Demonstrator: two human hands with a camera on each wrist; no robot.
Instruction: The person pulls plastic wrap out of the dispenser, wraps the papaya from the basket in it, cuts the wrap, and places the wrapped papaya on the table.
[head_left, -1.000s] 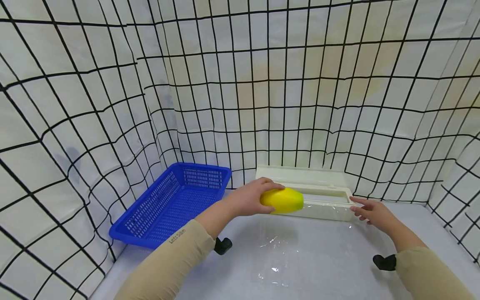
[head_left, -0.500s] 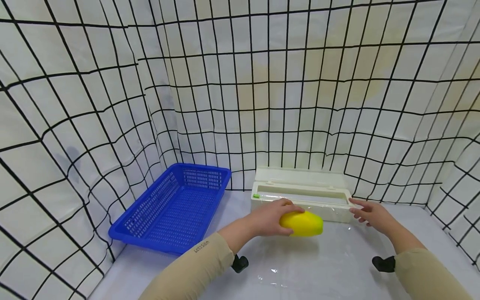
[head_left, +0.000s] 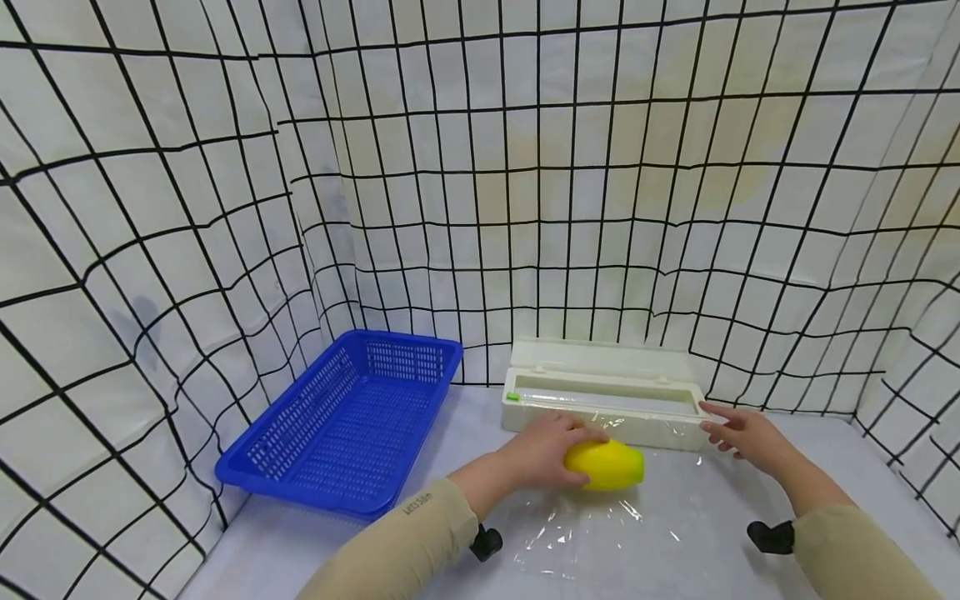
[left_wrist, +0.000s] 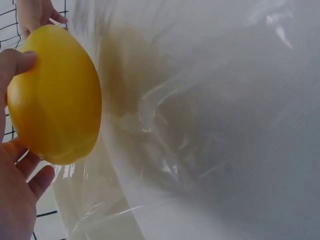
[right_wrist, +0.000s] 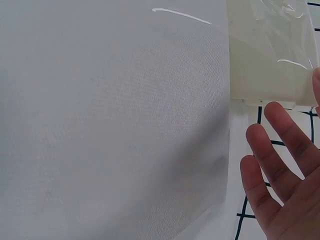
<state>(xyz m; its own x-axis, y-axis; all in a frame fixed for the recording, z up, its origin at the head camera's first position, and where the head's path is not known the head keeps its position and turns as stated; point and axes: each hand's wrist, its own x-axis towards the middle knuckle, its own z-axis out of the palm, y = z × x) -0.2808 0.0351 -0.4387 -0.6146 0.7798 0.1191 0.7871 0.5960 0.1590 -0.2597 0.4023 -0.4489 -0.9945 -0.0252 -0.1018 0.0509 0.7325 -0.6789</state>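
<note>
One yellow object (head_left: 609, 467) gripped by left hand (head_left: 550, 452), apart from loosely spread right hand (head_left: 752, 437)

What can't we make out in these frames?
- Yellow object, head view: left end hidden by the left hand.
- Film, head view: clear against white; near edge can't be traced.
- Right hand, right wrist view: partly cut off by right edge.
- Box, right wrist view: cut off by top edge.

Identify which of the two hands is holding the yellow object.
The left hand, with its fingers around the yellow object; the right hand holds no such object and is at the right end of the white box.
</note>
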